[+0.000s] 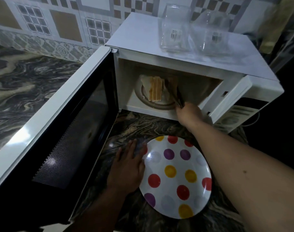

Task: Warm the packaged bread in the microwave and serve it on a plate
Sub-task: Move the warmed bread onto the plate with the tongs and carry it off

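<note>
Inside the open white microwave (176, 52), the pale, golden-edged bread slices (153, 88) lean together on the round glass turntable (161, 107). The right hand (189, 113) is closed around dark metal tongs (177, 97), whose tips reach to the stack's right side. The left hand (129, 166) lies open and flat on the dark marbled worktop (151, 124), touching the rim of the white plate with coloured dots (176, 177). The bread is probably light, soft and easily crushed or torn, so a gentle pinch across the whole stack, low down, looks safest.
</note>
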